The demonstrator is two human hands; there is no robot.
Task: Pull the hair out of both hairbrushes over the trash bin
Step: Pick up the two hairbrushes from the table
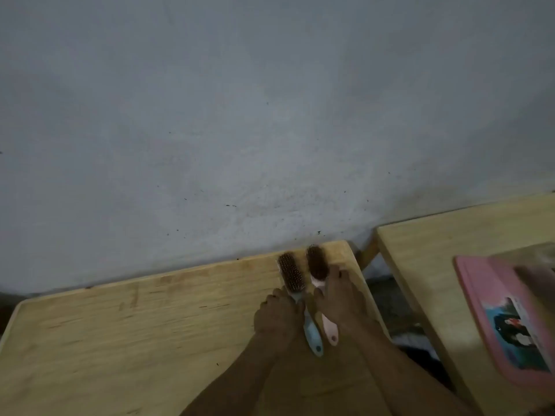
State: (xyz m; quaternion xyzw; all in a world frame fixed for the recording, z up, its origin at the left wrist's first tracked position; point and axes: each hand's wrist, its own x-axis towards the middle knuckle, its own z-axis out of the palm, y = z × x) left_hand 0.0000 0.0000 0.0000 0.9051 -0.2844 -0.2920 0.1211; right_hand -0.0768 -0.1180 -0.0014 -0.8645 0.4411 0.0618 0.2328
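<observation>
**Reaching for both brushes at once**

Settling onto the two handles, my fingers are the first thing to sort out. My left hand (277, 316) lies over the neck of the blue hairbrush (295, 291), fingers curled down beside its handle and touching it, but I cannot tell whether they have closed on it. My right hand (338, 304) covers the neck of the pink hairbrush (318, 273), fingers spread fairly wide with one tip reaching past the bristle head; whether that counts as a hold I cannot tell either.

Both brushes lie side by side, just apart, bristles up, near the far right corner of the wooden counter (135, 325), heads pointing to the grey wall (270, 115) and handle ends toward me. I judge them light and stiff, plastic handles a little slick, so the narrow neck where handle meets head looks the best place to pinch. The dark matted hair in the pink one looks soft and tangled; it should lift off in a clump if I pull from the bristle roots.

No trash bin shows anywhere in view, so I would have to carry them to it. To my right stands a second counter (426, 265), across a gap, bearing a pink tray (480, 295) with a picture on it.
</observation>
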